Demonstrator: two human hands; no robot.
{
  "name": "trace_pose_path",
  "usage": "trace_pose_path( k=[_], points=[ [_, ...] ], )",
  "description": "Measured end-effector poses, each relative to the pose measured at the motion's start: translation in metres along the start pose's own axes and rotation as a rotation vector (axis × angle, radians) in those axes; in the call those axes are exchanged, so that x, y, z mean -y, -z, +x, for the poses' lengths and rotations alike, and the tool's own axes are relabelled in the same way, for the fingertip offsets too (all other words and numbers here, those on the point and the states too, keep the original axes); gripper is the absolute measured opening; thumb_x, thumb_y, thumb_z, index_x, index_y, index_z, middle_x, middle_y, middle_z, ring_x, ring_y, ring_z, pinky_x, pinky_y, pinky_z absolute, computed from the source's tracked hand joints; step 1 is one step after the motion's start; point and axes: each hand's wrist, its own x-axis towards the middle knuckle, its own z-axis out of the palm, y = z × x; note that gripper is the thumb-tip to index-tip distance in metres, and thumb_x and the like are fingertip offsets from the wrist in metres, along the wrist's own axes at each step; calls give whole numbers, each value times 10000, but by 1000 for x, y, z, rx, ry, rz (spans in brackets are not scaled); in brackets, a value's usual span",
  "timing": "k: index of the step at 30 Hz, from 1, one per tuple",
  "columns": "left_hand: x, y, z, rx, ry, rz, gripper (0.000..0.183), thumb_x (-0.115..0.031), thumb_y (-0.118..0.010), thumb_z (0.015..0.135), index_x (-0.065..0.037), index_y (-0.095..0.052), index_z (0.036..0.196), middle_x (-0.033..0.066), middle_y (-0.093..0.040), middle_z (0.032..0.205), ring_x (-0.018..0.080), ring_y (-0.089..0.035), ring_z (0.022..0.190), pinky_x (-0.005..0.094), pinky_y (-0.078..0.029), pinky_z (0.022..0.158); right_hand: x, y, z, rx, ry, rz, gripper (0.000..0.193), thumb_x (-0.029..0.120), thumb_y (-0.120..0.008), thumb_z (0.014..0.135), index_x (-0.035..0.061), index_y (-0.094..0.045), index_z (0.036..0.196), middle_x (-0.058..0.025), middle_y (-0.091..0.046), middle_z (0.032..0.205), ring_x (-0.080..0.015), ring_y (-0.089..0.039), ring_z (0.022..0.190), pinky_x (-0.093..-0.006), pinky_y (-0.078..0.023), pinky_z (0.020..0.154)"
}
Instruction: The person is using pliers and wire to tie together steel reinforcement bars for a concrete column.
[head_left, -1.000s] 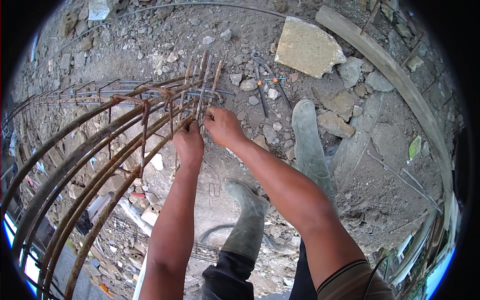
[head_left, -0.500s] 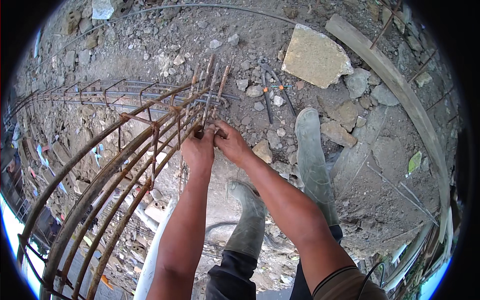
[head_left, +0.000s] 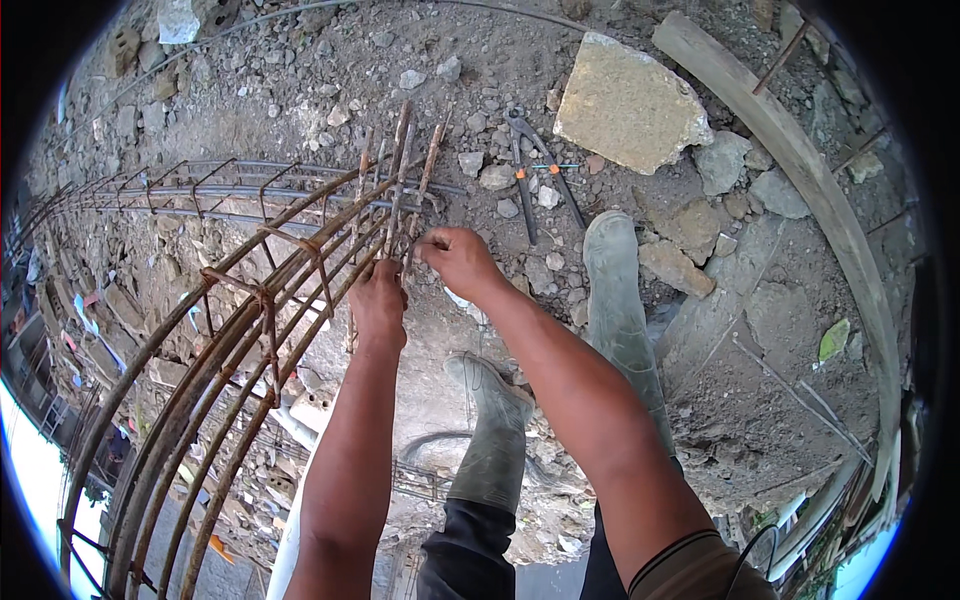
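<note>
A long cage of rusty rebar (head_left: 225, 350) curves from the lower left to the middle, its longitudinal bars held by bent square stirrups (head_left: 268, 300). Across its end lie several short bars, one a thicker rusty rebar (head_left: 400, 165) running down to my left hand (head_left: 378, 305). That hand is closed, its curled fingers around the bar's lower end. Just right of the bars is my right hand (head_left: 458, 262), thumb and fingers pinched together; anything small between them is too fine to make out. Pincers (head_left: 545, 178) with orange-marked dark handles lie on the dirt beyond my right hand.
My rubber boots (head_left: 615, 290) stand on rubble below the hands. A flat stone slab (head_left: 632, 105) lies beyond the pincers, with a long curved wooden board (head_left: 800, 160) on the right. Broken rocks (head_left: 675, 268) and loose sticks (head_left: 800, 390) litter the ground. A white pipe (head_left: 290, 540) lies by my left forearm.
My hands, together at the bars before, are now apart: the left has moved slightly down and left, the right a little up. The whole view has shifted slightly.
</note>
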Motion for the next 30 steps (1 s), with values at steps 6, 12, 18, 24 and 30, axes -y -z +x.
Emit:
trace_pose_path(
  k=[6,12,18,24,30],
  points=[
    [75,5,39,110,-336,-217,151,-135,-524,952,-43,-630,1007,75,-671,941,215,-651,801,357,-502,671,81,-29,-19,-5,75,-418,231,196,-571,860,-9,-661,916,-227,-677,868,-400,-659,850,-475,-518,778],
    [39,0,5,462,147,-840,363,-208,-468,987,-11,-546,1281,111,-629,1175,203,-619,1016,290,-500,889,49,18,-35,165,293,-591,342,197,-549,882,24,-651,1159,-160,-653,1088,-345,-606,1061,-429,-478,945],
    [25,-43,6,48,187,-813,273,-306,-560,986,-58,-637,1071,81,-691,1029,135,-600,721,244,-487,585,37,96,13,-641,-39,-1092,702,287,-703,836,79,-389,1429,-142,-409,1378,-358,-416,1289,-533,-415,986],
    [60,-44,21,841,114,-1867,279,-270,-507,1021,-53,-658,929,78,-709,1001,63,-405,468,222,-295,418,37,94,11,-440,-255,-1016,930,298,-782,789,112,-220,1505,-148,-273,1480,-372,-371,1345,-528,-424,1035],
    [58,-21,16,711,337,-1474,305,-326,-532,1018,-53,-669,1010,64,-689,1014,62,-429,505,204,-285,416,44,86,26,-498,-461,-1052,885,237,-754,777,123,-229,1480,-169,-271,1476,-393,-406,1319,-505,-415,1044]
  ],
)
